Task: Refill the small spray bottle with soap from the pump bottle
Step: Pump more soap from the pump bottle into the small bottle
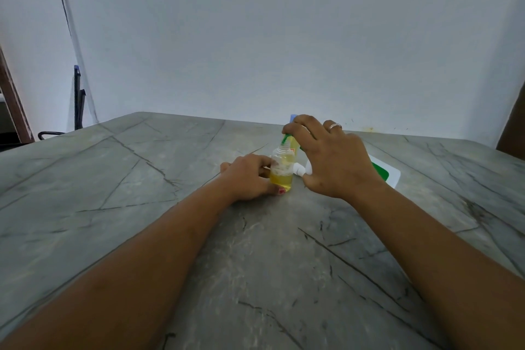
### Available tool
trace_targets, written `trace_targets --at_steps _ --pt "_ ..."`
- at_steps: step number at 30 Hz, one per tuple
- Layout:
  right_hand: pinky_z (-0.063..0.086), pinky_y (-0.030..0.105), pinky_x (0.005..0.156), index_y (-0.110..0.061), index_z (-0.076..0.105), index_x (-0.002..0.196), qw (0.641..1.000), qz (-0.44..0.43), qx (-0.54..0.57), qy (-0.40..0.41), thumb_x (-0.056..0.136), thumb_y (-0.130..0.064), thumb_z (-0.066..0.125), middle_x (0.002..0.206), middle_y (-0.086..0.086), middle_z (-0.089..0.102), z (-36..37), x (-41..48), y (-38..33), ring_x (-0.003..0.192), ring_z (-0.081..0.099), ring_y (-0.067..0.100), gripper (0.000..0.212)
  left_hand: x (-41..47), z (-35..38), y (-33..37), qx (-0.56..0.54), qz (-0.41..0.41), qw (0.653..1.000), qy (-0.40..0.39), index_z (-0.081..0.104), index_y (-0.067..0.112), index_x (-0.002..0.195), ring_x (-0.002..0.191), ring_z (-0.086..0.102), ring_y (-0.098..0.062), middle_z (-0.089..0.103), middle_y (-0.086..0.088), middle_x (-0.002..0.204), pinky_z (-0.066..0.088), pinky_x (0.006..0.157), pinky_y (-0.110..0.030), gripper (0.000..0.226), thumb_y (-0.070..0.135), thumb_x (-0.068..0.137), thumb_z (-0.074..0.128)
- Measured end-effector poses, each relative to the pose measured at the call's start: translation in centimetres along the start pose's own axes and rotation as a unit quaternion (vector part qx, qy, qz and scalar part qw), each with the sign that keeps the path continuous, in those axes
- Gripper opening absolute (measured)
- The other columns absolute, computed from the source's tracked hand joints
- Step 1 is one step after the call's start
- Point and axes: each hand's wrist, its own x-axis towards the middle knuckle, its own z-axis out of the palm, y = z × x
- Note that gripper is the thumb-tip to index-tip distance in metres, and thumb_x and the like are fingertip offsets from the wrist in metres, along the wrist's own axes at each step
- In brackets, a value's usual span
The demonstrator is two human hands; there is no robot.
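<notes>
A small clear spray bottle (281, 170) stands upright on the grey stone table (142, 179), about half full of yellow liquid with foam above it, its neck uncapped. My left hand (248, 177) grips its lower body from the left. Over the pump bottle (295, 145), which stands just behind and holds yellow soap, sits my right hand (332, 156), its fingers curled on the pump head. The green spout (285, 139) points down into the small bottle's neck. A white spray cap (300, 169) lies beside the small bottle, partly hidden by my right hand.
A white and green pouch (389, 172) lies flat to the right, behind my right wrist. The table's far edge meets a white wall. A dark chair (78, 99) stands off the table's far left corner.
</notes>
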Motion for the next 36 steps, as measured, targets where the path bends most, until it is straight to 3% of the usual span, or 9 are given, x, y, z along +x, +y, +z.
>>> trace_targets --at_steps 10,22,33,36 --pt "0.047 0.029 0.056 -0.029 0.035 0.122 1.000 0.008 0.015 0.001 0.064 -0.035 0.071 0.125 -0.002 0.042 -0.02 0.36 -0.29 0.095 0.053 0.025 0.068 -0.03 -0.12 0.17 0.008 0.001 1.000 -0.004 0.044 0.026 0.137 0.118 0.053 -0.017 0.056 0.003 0.132 0.035 0.106 -0.046 0.064 0.048 0.080 0.066" --pt "0.050 0.031 0.059 -0.028 0.022 0.143 1.000 -0.001 -0.001 0.004 0.065 -0.039 0.069 0.142 -0.002 0.036 0.10 -0.04 0.03 0.103 0.054 0.028 0.091 0.34 0.16 -0.10 0.006 -0.002 1.000 -0.004 0.043 0.027 0.136 0.118 0.053 -0.018 0.056 0.003 0.132 0.036 0.106 -0.047 0.066 0.050 0.079 0.066" --pt "0.040 0.026 0.054 -0.025 0.038 0.123 1.000 -0.001 0.016 0.016 0.059 -0.036 0.074 0.123 -0.001 0.046 0.07 0.20 0.17 0.091 0.055 0.026 0.074 0.13 0.13 0.17 0.011 -0.001 1.000 -0.002 0.044 0.026 0.136 0.116 0.054 -0.017 0.057 0.003 0.131 0.036 0.105 -0.046 0.063 0.048 0.080 0.066" --pt "0.044 0.028 0.055 -0.025 0.037 0.124 1.000 -0.001 0.021 0.016 0.059 -0.035 0.074 0.123 -0.001 0.046 0.21 0.26 0.13 0.092 0.055 0.025 0.075 0.13 0.13 0.12 0.009 -0.001 1.000 0.000 0.045 0.026 0.135 0.115 0.055 -0.017 0.058 0.003 0.131 0.037 0.105 -0.046 0.063 0.048 0.080 0.066"
